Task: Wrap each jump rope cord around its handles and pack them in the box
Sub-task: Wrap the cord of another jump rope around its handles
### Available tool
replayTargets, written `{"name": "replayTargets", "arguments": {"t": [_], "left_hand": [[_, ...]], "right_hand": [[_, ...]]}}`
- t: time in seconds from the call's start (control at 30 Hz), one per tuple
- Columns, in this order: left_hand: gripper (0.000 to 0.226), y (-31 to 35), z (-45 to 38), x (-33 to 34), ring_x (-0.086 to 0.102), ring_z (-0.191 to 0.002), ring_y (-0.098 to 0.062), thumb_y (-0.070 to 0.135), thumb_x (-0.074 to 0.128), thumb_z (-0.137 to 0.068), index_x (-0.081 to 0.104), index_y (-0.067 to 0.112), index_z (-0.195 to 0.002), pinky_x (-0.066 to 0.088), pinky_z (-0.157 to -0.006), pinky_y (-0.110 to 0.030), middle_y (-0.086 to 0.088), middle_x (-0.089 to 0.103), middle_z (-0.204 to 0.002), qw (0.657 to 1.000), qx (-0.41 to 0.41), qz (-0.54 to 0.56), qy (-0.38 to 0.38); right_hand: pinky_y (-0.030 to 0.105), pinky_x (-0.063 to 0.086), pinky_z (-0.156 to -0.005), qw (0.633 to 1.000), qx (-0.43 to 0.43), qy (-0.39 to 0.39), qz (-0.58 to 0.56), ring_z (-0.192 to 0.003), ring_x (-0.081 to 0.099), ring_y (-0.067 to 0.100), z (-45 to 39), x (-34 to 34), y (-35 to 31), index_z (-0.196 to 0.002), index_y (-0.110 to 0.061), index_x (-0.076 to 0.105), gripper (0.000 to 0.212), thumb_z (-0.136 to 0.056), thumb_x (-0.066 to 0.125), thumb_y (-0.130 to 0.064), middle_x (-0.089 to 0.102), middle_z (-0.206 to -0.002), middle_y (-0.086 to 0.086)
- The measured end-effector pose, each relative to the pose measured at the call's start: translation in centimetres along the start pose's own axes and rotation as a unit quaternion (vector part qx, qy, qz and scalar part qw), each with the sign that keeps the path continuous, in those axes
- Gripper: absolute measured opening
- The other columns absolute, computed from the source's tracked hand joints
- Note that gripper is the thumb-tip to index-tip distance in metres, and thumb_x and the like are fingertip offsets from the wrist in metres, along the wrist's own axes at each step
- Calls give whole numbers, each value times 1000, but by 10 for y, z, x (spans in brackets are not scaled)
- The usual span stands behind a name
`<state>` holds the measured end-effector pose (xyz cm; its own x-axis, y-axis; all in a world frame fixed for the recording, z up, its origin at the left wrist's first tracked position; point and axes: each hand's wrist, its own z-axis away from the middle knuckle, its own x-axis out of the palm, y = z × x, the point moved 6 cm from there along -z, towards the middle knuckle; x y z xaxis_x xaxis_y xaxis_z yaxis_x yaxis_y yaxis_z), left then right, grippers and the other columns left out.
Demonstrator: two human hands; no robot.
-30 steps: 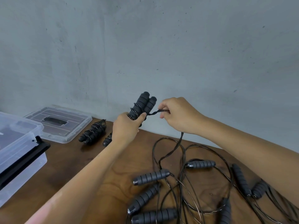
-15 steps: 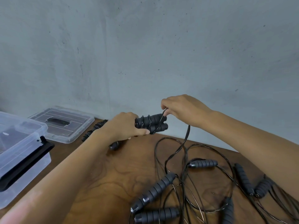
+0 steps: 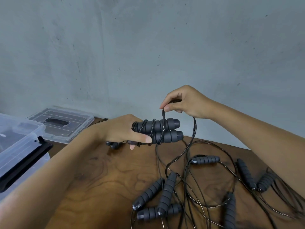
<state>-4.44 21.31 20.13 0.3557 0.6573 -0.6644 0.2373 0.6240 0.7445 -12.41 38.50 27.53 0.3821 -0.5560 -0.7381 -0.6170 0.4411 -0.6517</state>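
Grey concrete wall behind, wood surface (image 3: 102,182) below. Head view: left hand (image 3: 123,129) grips handle pair (image 3: 162,130), held level above surface, several cord turns already round it. Right hand (image 3: 184,102) pinches cord (image 3: 163,116) just above handles, grip narrow; cord trails down to tangle of loose ropes (image 3: 189,187) w/ handles at lower right. Clear box (image 3: 21,146) at left edge, its lid (image 3: 64,122) flat behind it by wall.
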Motion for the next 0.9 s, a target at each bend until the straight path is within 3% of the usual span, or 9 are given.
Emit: {"name": "replayTargets", "arguments": {"t": [0.17,0.23,0.27,0.37,0.47,0.57,0.67,0.77,0.9], "left_hand": [[45,-5,2,11,49,-53,-23,52,70,-86,66,7,-84,36,-56,-33,-19,69,-69,991,58,117,-7],[37,-2,2,14,42,-51,-21,52,66,-87,68,17,-75,29,-54,-34,-18,67,-68,982,89,168,3],[37,-1,2,16,39,-49,-20,51,63,-89,68,18,-73,27,-53,-34,-18,65,-68,977,104,187,7],[56,2,-1,20,33,-46,-16,53,63,-91,62,-2,-82,24,-49,-27,-16,63,-67,962,129,241,33],[71,-2,-4,23,33,-48,-16,66,70,-86,60,-3,-94,25,-47,-25,-17,62,-68,945,126,291,84],[42,-1,-7,25,47,-50,-16,47,66,-99,59,8,-113,30,-47,-22,-16,62,-69,922,126,337,142],[36,4,-9,26,56,-56,-20,25,59,-105,54,12,-138,39,-48,-16,-8,64,-74,903,124,371,179],[35,7,-9,27,57,-61,-23,23,58,-104,57,14,-137,40,-48,-16,-8,65,-79,909,122,350,191],[34,3,-9,26,60,-63,-25,25,62,-102,59,17,-136,39,-48,-19,-6,67,-84,917,108,326,200]], "right_hand": [[38,43,-66,993,12,15,-114,-69,50,34,2,6,12,-95,-11,81,12,-89,76,-20,72,-90,24],[40,50,-75,992,6,45,-116,-73,59,41,1,6,12,-92,-10,81,8,-92,73,-10,74,-91,22],[39,54,-77,992,0,54,-114,-78,67,34,0,7,10,-91,-6,80,13,-93,69,0,76,-91,17],[42,49,-72,989,-13,34,-141,-80,59,27,-1,15,8,-86,6,72,16,-86,58,14,65,-89,32],[30,36,-58,991,17,49,-123,-60,41,16,4,19,14,-71,10,55,25,-89,41,20,47,-69,19],[36,39,-62,997,28,59,-36,-57,45,20,9,23,22,-59,-10,51,41,-95,41,6,54,-53,1],[37,46,-66,996,40,70,-33,-57,52,19,11,25,24,-68,-15,56,38,-101,42,-3,60,-57,3],[34,51,-67,994,50,82,-57,-63,58,19,13,29,22,-77,-11,61,33,-101,41,1,64,-67,13],[36,55,-83,992,72,76,-74,-84,64,23,10,36,34,-101,2,67,25,-101,42,-2,71,-97,20]]}}
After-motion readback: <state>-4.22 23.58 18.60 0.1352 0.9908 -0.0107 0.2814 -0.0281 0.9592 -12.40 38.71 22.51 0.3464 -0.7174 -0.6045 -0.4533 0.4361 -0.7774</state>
